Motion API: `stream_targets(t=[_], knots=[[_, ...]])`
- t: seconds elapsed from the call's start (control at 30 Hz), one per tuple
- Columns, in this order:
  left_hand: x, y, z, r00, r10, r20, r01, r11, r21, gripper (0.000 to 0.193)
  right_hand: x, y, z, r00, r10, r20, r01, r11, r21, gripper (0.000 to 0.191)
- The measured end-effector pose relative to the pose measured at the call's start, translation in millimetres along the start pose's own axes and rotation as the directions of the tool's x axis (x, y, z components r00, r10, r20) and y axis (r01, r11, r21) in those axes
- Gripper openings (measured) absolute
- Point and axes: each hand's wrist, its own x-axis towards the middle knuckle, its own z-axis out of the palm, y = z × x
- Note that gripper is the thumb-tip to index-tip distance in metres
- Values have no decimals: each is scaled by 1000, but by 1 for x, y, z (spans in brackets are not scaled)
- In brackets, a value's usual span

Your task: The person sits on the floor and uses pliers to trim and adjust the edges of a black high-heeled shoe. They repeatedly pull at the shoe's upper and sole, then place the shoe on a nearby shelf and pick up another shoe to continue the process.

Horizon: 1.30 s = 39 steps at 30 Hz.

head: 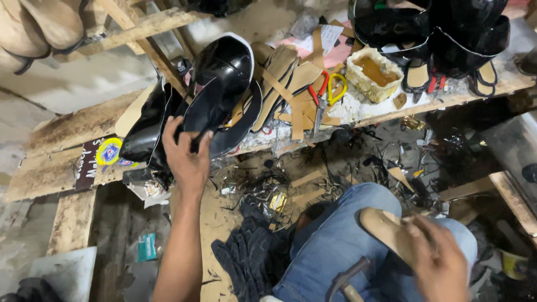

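My left hand (pixel 187 159) reaches forward to a pile of glossy black shoe uppers (pixel 215 84) on a low wooden bench (pixel 67 134), with its fingers closed on the edge of one. My right hand (pixel 439 260) rests over my knee in blue jeans and holds a tan shoe sole (pixel 386 226), blurred at the lower right. A hammer (pixel 347 282) lies against my thigh, its head at the bottom of the view.
Tan insoles and leather strips (pixel 291 84) lie on the bench with red and yellow scissors (pixel 327 92). A crusted tub of amber glue (pixel 373 72) stands beside more black uppers (pixel 425 28). Dark cloth (pixel 251 254) and black scraps litter the floor.
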Motion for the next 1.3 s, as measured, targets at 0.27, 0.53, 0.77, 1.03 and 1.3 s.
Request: stream_targets(t=[0.27,0.53,0.77,1.03,1.3], knots=[[2,1,-8,978,-184,-96,171,977,-130,33,91,-191,120,811,-523,263,457,846,275,44],[9,-10,-30,961,-275,-39,247,908,-339,34,118,-263,212,587,-558,586,460,826,326,79],[8,-33,-48,915,-404,-1,326,740,-588,33,133,-225,207,739,-665,104,587,712,385,42],[3,-31,-18,970,-208,-126,183,966,-181,30,172,-191,107,859,-489,-151,500,741,449,13],[-3,-6,31,990,-86,115,59,973,225,45,141,-141,62,983,-176,58,68,634,770,14]])
